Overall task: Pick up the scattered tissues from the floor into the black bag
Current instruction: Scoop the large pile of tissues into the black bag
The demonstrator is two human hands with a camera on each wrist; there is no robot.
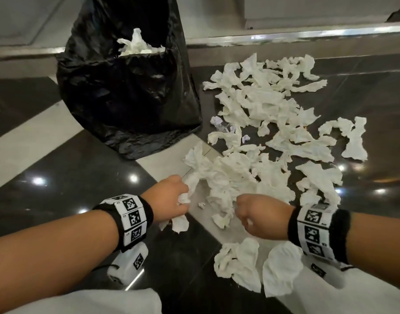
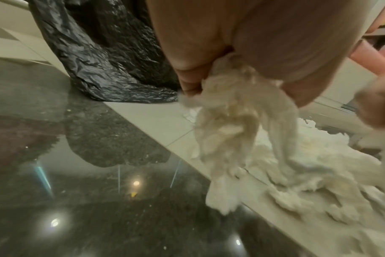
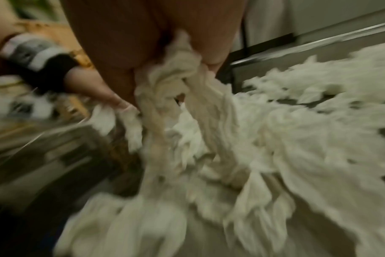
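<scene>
Many crumpled white tissues point(image 1: 269, 114) lie scattered over the dark floor right of the black bag point(image 1: 126, 87), which stands open at the upper left with some tissues point(image 1: 137, 45) inside. My left hand point(image 1: 178, 198) grips a bunch of tissues point(image 2: 229, 125) that hangs down to the floor. My right hand point(image 1: 246, 209) is curled round another bunch of tissues point(image 3: 176, 90), still joined to the near heap point(image 1: 228, 175). Both hands are close together at the heap's near edge, below and right of the bag.
The floor is glossy dark stone point(image 1: 58, 177) crossed by a pale tile strip point(image 1: 24, 146). A metal-edged step point(image 1: 285, 35) runs along the back. Two more tissues point(image 1: 257, 266) lie near my right wrist. White clothing point(image 1: 103, 302) shows at the bottom edge.
</scene>
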